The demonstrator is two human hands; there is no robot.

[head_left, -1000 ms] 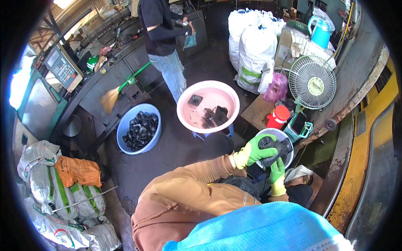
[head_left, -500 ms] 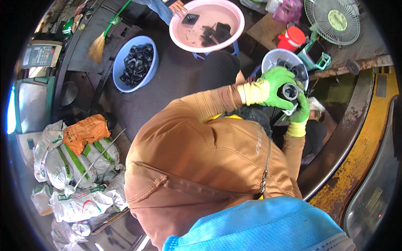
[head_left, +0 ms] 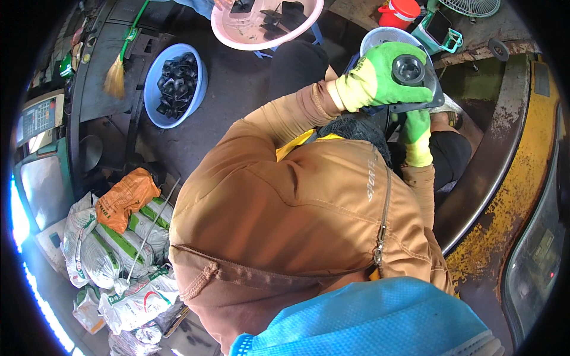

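Your green-gloved left hand [head_left: 380, 76] is clasped around a smooth black part [head_left: 408, 70] with a hollow, round collar, just on your side of the pale-blue bowl [head_left: 373, 39]. Your right hand [head_left: 417, 126] sits beneath it; I cannot tell how it grips. Glossy, angular black pieces [head_left: 176, 86] fill the blue basin [head_left: 200, 95]; flat, dark pieces [head_left: 293, 14] lie in the pink basin [head_left: 252, 26].

The floor [head_left: 228, 101] is dark and gray. A round blue tub [head_left: 151, 89] sits flat on it. Blue stool legs [head_left: 317, 35] stand on it too, right of the tub. Over on the left, a big pile of white sacks [head_left: 135, 308], some with green stripes, lies on the floor.
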